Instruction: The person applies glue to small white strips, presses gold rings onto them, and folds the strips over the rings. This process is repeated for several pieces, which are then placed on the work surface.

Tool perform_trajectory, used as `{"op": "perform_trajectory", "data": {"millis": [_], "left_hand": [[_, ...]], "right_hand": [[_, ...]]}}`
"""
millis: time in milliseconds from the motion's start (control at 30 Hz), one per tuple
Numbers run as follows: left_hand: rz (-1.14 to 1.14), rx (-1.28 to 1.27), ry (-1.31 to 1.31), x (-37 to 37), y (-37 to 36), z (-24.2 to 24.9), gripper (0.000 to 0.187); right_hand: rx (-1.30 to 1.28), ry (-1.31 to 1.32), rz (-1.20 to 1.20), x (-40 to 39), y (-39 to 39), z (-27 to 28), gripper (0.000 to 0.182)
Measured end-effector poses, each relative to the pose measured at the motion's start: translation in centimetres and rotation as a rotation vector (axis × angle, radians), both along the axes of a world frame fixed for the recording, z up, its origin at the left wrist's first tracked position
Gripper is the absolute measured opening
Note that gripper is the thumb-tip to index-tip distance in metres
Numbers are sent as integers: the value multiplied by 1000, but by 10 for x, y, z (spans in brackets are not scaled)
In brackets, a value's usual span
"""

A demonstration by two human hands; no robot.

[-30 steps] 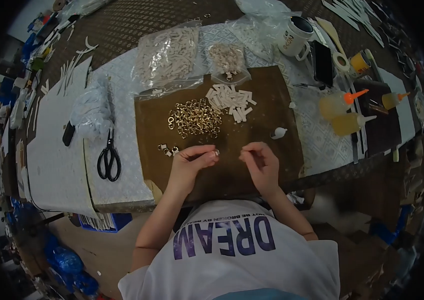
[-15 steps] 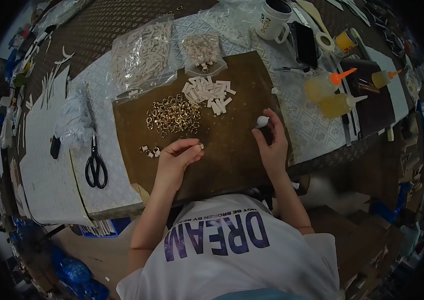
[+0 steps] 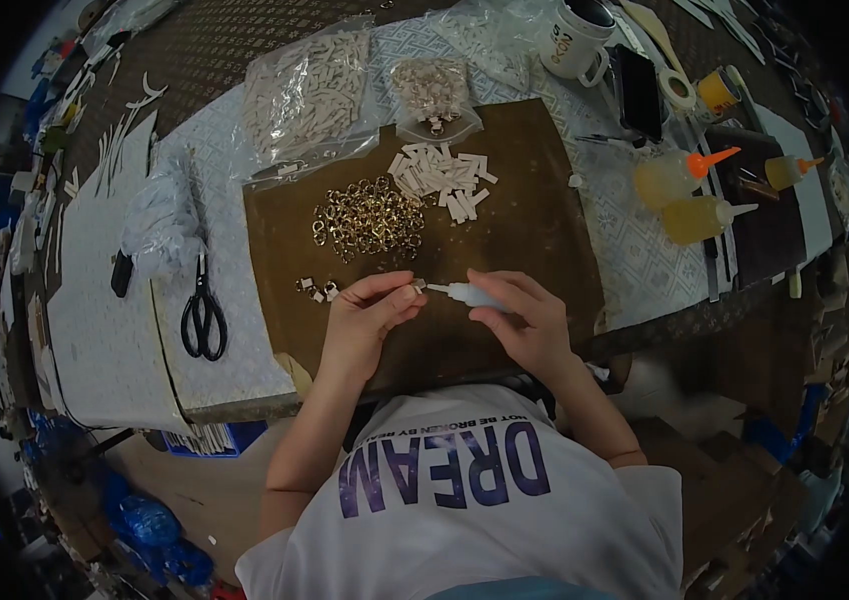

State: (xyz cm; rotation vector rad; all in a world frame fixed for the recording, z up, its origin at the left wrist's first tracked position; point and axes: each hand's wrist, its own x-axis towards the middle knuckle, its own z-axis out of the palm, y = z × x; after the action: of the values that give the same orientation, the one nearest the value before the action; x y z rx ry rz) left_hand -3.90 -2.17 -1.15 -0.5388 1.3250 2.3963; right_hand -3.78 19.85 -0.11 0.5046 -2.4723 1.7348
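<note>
My left hand (image 3: 363,318) pinches a small whitish strip piece (image 3: 419,286) between thumb and fingertips; whether a ring is in it I cannot make out. In my right hand (image 3: 533,322) lies a small glue bottle (image 3: 473,294), tilted sideways. Its thin white nozzle points left and its tip is at the strip piece. Just beyond my left hand are a pile of gold-coloured metal rings (image 3: 370,222) and a heap of short white strips (image 3: 445,178). A few rings with white strips (image 3: 319,291) lie left of that hand.
A brown work mat (image 3: 520,190) covers the table's middle. Behind it are bags of strips (image 3: 310,90) and small parts (image 3: 431,92). Black scissors (image 3: 204,318) lie left. A mug (image 3: 575,45), a phone (image 3: 637,92) and yellowish liquid bottles (image 3: 695,220) stand or lie right.
My right hand has brought the glue bottle left and turned its nozzle to the piece in my left hand. The left hand still pinches that piece. The whole view has shifted slightly.
</note>
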Motion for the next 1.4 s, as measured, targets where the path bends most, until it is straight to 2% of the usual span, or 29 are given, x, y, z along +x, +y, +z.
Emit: {"op": "perform_trajectory", "data": {"millis": [333,733,1033,1200,1233,1333,1400], "left_hand": [[3,-81,26,4,0,5,22],[-1,-199,132,9,3,-3,16],[2,-159,114,9,2,-10,17],[61,112,-97,6,-5,-9,19],[62,124,-106,5,-6,-10,19],[61,139,-123,3,-10,-13,20],[57,128,-109,2,-11,-11,20]], "right_hand": [[73,53,26,-1,-9,3,39],[287,108,58,1,-13,18,38],[247,22,67,-3,-11,13,37],[-99,-331,75,-7,-4,0,36],[-170,-379,68,-9,-1,-5,35],[-592,-634,-12,-11,7,-18,34],[-695,-606,-34,-14,13,-23,37]]}}
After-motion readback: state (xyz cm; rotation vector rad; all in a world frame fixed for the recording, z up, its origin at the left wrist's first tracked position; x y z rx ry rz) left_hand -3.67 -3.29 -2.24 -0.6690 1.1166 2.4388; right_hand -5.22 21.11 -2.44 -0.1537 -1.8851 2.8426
